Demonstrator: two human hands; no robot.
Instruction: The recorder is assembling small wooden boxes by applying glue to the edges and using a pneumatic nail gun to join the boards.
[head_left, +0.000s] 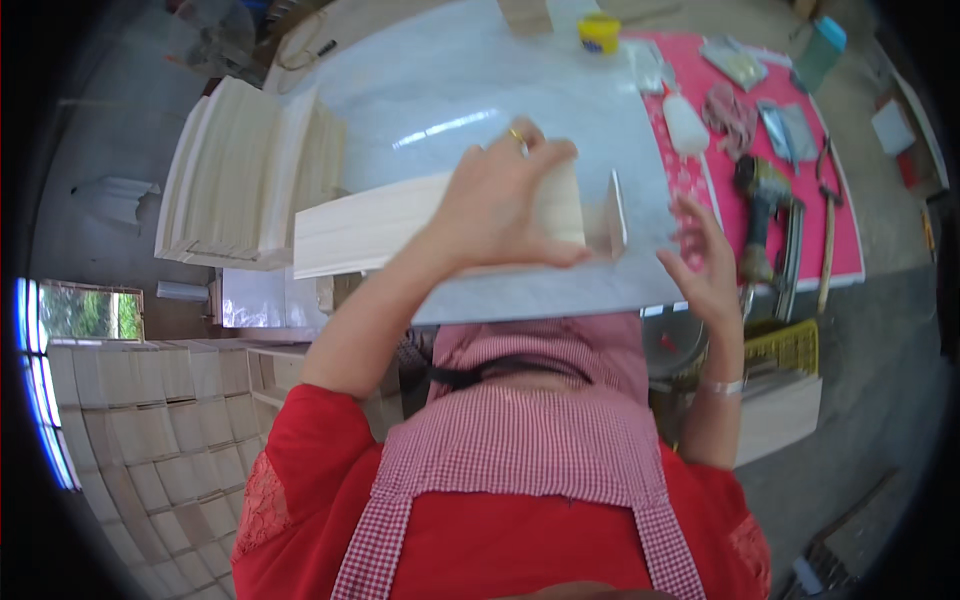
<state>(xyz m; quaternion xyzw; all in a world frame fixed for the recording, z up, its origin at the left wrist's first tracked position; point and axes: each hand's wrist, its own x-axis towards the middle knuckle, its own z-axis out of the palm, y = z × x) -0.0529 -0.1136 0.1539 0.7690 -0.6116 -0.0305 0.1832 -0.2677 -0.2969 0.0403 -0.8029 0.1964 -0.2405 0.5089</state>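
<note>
My left hand (505, 205), with a ring on one finger, grips a long pale wooden box part (380, 225) and holds it over the white worktable (450, 90). A short upright wooden end piece (615, 215) stands at the part's right end. My right hand (700, 262) hovers just right of that end piece with its fingers spread and nothing in them. A bracelet shows on my right wrist.
Stacks of pale wooden boards (240, 175) lie at the left. A pink mat (790, 160) holds a nail gun (760, 205), a hammer (828, 225), a glue bottle (685, 125) and small bags. A yellow tub (599, 32) stands at the back. Finished wooden boxes (150, 440) pile at lower left.
</note>
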